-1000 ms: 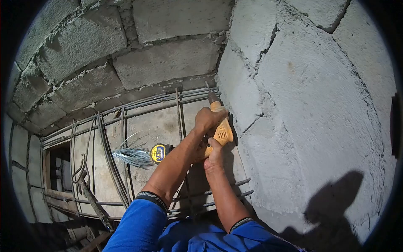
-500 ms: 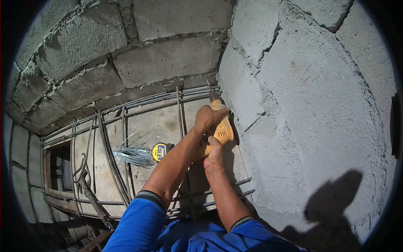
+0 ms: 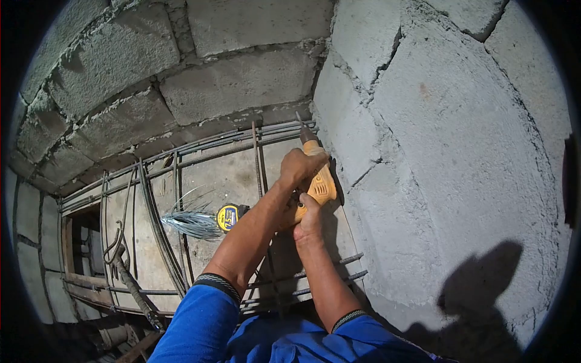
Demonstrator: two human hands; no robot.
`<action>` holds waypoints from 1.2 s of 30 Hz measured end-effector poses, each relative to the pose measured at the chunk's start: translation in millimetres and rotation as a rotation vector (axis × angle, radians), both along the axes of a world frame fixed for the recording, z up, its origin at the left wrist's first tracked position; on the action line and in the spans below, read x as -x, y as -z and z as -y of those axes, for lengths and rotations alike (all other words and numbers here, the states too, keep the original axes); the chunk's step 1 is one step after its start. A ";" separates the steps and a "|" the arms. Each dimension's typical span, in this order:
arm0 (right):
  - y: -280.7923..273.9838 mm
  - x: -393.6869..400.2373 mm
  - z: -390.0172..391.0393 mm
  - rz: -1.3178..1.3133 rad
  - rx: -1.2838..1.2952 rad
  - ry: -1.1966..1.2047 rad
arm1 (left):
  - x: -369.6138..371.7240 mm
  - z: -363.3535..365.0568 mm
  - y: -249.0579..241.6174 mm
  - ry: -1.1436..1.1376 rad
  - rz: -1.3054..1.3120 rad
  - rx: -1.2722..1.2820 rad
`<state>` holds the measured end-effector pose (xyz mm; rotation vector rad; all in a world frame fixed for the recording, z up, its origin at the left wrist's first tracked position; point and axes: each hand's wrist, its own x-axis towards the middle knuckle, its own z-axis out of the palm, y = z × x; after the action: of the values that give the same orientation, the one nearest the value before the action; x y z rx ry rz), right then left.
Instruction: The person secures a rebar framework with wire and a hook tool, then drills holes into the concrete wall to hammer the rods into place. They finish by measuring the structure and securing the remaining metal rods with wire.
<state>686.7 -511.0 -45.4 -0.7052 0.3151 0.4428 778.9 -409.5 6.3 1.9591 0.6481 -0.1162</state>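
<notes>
A yellow power drill [image 3: 322, 184] points away from me, its bit [image 3: 299, 116] reaching the foot of the back block wall near the corner. My left hand [image 3: 298, 167] is wrapped round the drill's front body, just behind the dark chuck [image 3: 307, 134]. Further back, my right hand [image 3: 308, 219] grips the rear handle, its thumb on top. The trigger is hidden. Left of my forearm lie a yellow and black tape measure [image 3: 228, 218] and a bundle of thin tie wires [image 3: 195, 224], touching or nearly so.
Steel rebars [image 3: 200, 158] run along the back wall [image 3: 242, 85], with others crossing the board floor [image 3: 233, 175]. A rough plastered wall [image 3: 454, 151] stands close on the right. At left are a bar with a hooked end [image 3: 130, 278] and a wood-framed opening [image 3: 85, 242].
The view has shifted very slightly. Both hands keep their hold, and the drill stays in nearly the same position at the wall.
</notes>
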 end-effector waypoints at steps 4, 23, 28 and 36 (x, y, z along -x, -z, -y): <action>4.5 -0.8 -2.6 0.006 -0.017 -0.007 | 0.4 0.2 -0.4 -0.017 -0.007 0.014; 4.3 0.1 -4.8 -0.005 -0.039 0.004 | 1.9 -0.9 -1.4 -0.025 -0.001 0.007; -1.6 1.3 -3.3 -0.014 -0.030 -0.002 | -0.8 -1.0 0.7 -0.016 -0.022 0.018; 1.2 2.0 -6.9 -0.027 -0.017 0.003 | -0.9 -5.5 3.1 0.006 -0.015 0.002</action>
<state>684.6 -504.1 -46.5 -0.6829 0.3374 0.4518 779.9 -404.1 3.2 1.9596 0.6519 -0.1355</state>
